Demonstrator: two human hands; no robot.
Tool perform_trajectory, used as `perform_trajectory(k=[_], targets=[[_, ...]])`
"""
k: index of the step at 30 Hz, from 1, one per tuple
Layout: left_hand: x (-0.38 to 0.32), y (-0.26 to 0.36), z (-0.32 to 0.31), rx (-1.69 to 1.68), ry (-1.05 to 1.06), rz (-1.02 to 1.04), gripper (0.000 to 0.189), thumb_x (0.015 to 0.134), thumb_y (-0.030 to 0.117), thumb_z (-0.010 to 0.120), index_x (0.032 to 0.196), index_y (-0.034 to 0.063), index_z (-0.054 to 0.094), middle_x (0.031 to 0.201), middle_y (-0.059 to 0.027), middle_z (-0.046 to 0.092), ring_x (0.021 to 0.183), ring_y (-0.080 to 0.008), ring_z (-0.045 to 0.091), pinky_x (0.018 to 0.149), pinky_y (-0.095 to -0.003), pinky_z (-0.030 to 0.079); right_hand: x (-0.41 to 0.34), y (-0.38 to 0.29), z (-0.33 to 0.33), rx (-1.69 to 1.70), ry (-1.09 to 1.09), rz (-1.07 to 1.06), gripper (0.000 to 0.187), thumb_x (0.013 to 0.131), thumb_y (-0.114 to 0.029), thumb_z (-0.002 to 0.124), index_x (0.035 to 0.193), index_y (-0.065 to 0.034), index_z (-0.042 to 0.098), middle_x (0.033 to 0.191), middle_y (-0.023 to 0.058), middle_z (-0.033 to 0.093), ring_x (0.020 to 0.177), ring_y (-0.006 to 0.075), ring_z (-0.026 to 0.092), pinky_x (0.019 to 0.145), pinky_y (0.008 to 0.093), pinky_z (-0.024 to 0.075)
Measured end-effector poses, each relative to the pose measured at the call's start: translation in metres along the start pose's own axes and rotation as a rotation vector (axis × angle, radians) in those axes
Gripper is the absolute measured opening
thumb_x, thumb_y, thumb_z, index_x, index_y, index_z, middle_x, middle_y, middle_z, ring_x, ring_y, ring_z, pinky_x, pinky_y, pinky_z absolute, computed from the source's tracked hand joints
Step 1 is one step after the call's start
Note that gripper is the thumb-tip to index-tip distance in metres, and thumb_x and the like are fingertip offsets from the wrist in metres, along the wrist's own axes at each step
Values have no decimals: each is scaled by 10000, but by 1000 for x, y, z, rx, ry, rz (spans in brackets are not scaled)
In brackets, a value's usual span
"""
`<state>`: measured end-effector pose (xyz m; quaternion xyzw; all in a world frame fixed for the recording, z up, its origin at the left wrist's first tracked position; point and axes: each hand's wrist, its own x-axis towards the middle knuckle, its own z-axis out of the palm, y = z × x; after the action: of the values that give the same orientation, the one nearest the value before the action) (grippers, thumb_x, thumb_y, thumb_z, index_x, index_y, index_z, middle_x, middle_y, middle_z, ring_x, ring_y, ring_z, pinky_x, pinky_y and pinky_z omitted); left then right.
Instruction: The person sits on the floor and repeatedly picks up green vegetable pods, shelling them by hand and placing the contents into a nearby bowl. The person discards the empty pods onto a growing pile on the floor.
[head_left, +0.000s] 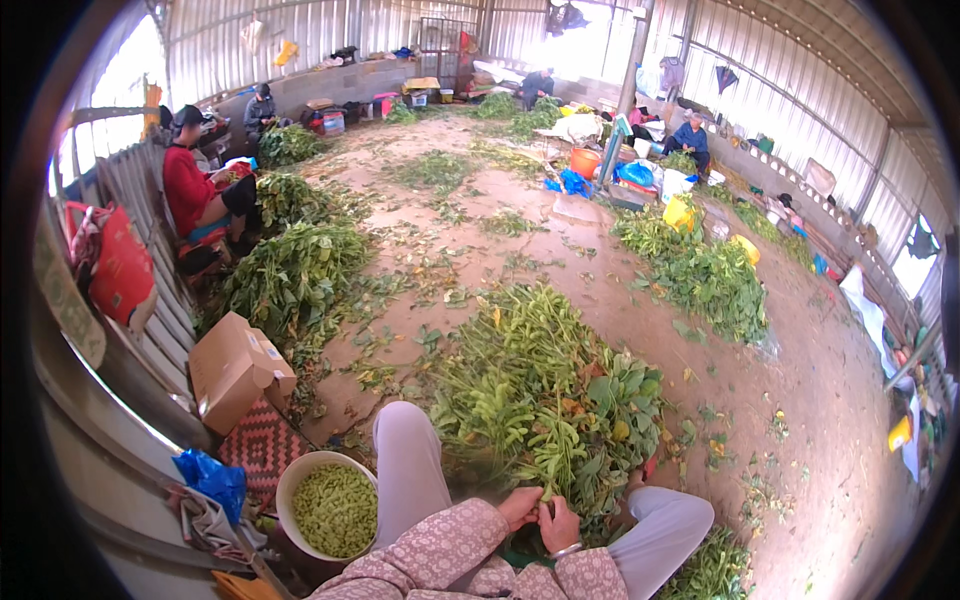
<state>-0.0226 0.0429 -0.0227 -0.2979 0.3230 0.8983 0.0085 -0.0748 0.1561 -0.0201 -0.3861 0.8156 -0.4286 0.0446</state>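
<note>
My left hand (521, 509) and my right hand (560, 527) meet between my knees, their fingertips pinching a small green pod (547, 494). A bracelet circles the right wrist. Just beyond the fingers rises a large heap of leafy soybean plants (517, 367), thick with green pods and some yellowed leaves. A pod-laden sprig (556, 442) hangs over the near side of this heap, close to my fingers. Left of my knee stands a white bucket (286, 504) that holds many small green beans (335, 510); whether they are shelled is hard to tell.
An opened cardboard box (229, 367) rests on a red-and-black woven mat (264, 446) at left, near a blue plastic bag (212, 480). Other plant heaps (300, 270) (705, 281) lie farther off. Several people sit along the walls, one in a red top (186, 180). A metal post (630, 82) stands beyond.
</note>
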Motion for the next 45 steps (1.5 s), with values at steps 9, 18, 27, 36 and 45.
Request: perform_trajectory(k=[9, 18, 27, 36, 45], targets=[[-23, 25, -1, 35, -272, 112, 109, 712, 30, 484, 807, 31, 540, 733, -35, 520, 591, -119, 491, 494, -211, 393, 25, -32, -26, 523, -23, 441, 228, 801, -199, 541, 638, -67, 454, 496, 11, 478, 380, 74, 411, 342, 227, 302], [-148, 92, -16, -164, -225, 319, 142, 751, 113, 476, 759, -19, 529, 539, -31, 436, 374, -81, 368, 337, -194, 313, 50, -44, -64, 1133, -252, 780, 221, 830, -214, 534, 686, -73, 444, 537, 3, 438, 357, 60, 342, 296, 196, 231], [-273, 99, -157, 1075, 594, 300, 253, 736, 176, 554, 902, -14, 581, 804, -109, 596, 785, -206, 557, 765, -292, 423, 56, -41, -62, 1247, -343, 825, 219, 841, -237, 517, 740, -45, 485, 549, -7, 416, 380, 47, 324, 312, 184, 229], [-243, 109, -71, 870, 797, 831, 173, 793, 70, 523, 945, 22, 589, 823, -30, 592, 674, -92, 541, 641, -206, 441, 56, -47, -64, 1224, -378, 829, 217, 852, -245, 491, 752, -54, 467, 546, -26, 381, 395, 40, 306, 307, 176, 222], [-65, 31, 11, 1283, 320, 747, 236, 703, 139, 591, 893, 2, 561, 769, -170, 550, 700, -317, 543, 618, -365, 429, 45, -52, -71, 1215, -378, 853, 227, 834, -251, 533, 731, -57, 476, 539, -7, 416, 377, 48, 323, 312, 178, 224]])
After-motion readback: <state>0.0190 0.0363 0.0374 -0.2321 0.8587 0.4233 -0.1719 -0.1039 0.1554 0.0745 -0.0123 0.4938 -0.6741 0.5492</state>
